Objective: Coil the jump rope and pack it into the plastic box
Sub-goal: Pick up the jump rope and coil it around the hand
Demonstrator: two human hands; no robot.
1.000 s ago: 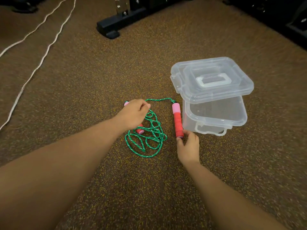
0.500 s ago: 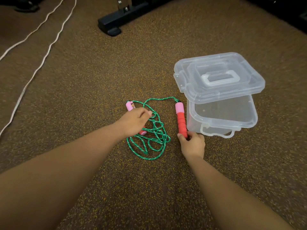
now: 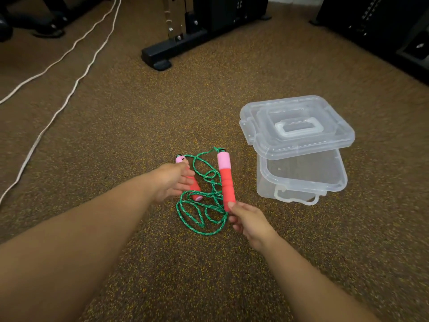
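A green jump rope (image 3: 204,210) lies in a loose tangle on the speckled brown floor. It has two red and pink foam handles. My right hand (image 3: 249,220) grips the lower end of one handle (image 3: 225,180) and holds it upright, raised off the floor. The other handle (image 3: 193,183) lies on the floor, partly under my left hand (image 3: 173,181), whose fingers are spread over it; whether they touch it is unclear. To the right stands the clear plastic box (image 3: 301,182), its lid (image 3: 297,126) resting askew over the far part of the opening.
Two white cords (image 3: 69,68) run across the floor on the left. A black equipment base (image 3: 171,51) stands beyond the rope, with dark equipment (image 3: 383,36) at the far right. A chair base (image 3: 46,29) sits at the top left.
My right hand has lifted its handle off the floor and tilted it upright. My left hand has opened over the other handle. The camera view has tilted upward.
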